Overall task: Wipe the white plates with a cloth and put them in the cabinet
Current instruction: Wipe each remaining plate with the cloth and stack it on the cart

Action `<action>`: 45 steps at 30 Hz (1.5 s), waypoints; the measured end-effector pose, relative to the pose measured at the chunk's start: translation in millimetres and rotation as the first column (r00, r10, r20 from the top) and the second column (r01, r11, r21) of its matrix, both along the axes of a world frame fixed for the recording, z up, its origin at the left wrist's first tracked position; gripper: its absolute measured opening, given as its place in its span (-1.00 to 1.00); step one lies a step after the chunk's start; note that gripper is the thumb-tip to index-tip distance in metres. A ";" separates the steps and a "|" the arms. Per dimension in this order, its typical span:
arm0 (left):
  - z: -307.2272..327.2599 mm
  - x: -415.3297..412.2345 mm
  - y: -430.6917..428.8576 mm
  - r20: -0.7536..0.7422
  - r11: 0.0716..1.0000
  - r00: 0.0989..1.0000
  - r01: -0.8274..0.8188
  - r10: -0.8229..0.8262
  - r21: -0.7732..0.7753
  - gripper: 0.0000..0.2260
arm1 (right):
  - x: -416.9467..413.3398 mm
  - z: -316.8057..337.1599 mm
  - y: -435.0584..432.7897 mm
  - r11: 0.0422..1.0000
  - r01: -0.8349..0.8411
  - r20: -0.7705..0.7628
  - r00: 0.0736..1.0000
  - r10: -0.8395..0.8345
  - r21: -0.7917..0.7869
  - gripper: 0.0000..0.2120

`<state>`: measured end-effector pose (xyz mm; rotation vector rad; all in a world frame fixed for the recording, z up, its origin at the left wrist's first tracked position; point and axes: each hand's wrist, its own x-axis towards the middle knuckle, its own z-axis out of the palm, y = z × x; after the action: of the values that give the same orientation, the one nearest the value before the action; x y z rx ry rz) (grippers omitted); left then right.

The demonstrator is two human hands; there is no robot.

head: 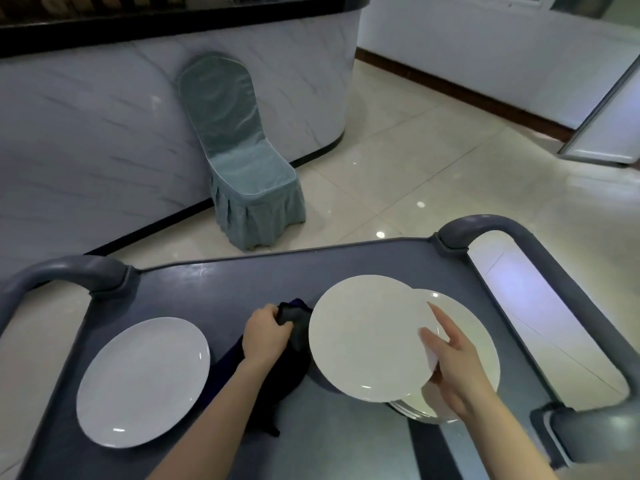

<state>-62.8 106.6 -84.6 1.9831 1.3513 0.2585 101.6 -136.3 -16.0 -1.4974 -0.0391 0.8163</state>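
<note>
A grey service cart [214, 282] carries the plates. One white plate [142, 382] lies alone at the cart's left. At the right, a stack of white plates [474, 341] rests on the cart. My right hand [453, 362] pinches the rim of a white plate [367, 337] lifted and tilted above that stack, thumb on top. My left hand [265, 336] grips a dark cloth [294, 317] bunched on the cart between the plates.
A chair with a teal cover [242, 157] stands against a curved marble-look counter [86, 133] beyond the cart. Glossy tiled floor [415, 161] stretches to the right. A metal-framed door or panel [613, 116] leans at the far right. The cart's handles [491, 226] rise at its corners.
</note>
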 end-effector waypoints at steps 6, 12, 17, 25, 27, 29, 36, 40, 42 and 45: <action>39.1 -11.8 9.7 0.474 0.925 0.861 0.010 0.185 -0.381 -0.86 | -11.6 0.2 16.5 0.999 -0.003 0.034 0.999 0.005 -0.055 -0.60; 109.2 -27.5 -3.0 0.657 0.926 0.754 0.234 0.020 -0.297 -0.77 | -33.7 2.6 50.6 0.993 -0.114 0.084 0.990 0.117 -0.041 -0.63; 118.7 -34.5 -44.3 0.349 0.737 0.739 0.655 -0.577 -0.169 -0.88 | -49.5 11.2 72.4 0.979 -0.202 0.071 0.978 0.198 0.042 -0.51; 90.5 -54.8 -56.0 -0.258 0.520 0.614 0.779 -0.746 0.350 -0.63 | -52.1 22.7 77.5 0.980 -0.145 0.007 0.989 0.145 0.138 -0.62; 81.9 -57.4 -61.4 -0.293 0.491 0.580 0.808 -0.760 0.325 -0.61 | -51.9 25.2 77.6 0.982 -0.127 -0.007 0.992 0.129 0.139 -0.63; 80.5 -56.4 -62.4 -0.272 0.481 0.575 0.807 -0.771 0.344 -0.61 | -54.6 26.6 77.7 0.981 -0.136 -0.015 0.990 0.140 0.141 -0.62; 78.5 -30.0 -17.8 -0.405 0.653 0.748 0.660 -0.526 0.370 -0.52 | -68.8 32.5 73.8 0.963 -0.220 0.028 0.975 0.219 0.157 -0.59; 84.1 -40.7 -12.4 -0.409 0.717 0.798 0.589 -0.443 0.373 -0.53 | -60.4 36.9 69.8 0.969 -0.179 0.074 0.983 0.168 0.170 -0.60; 86.7 -56.5 -28.8 -0.345 0.655 0.805 0.593 -0.482 0.469 -0.55 | -55.6 36.1 67.7 0.976 -0.135 0.062 0.990 0.126 0.172 -0.60; 84.2 -74.9 -55.0 -0.296 0.585 0.741 0.663 -0.603 0.467 -0.55 | -55.7 33.3 66.3 0.976 -0.116 0.058 0.993 0.107 0.186 -0.60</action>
<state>-137.8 51.6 -0.4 2.8719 0.5355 0.2070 45.9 -69.9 17.3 -1.3432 -0.2328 0.8429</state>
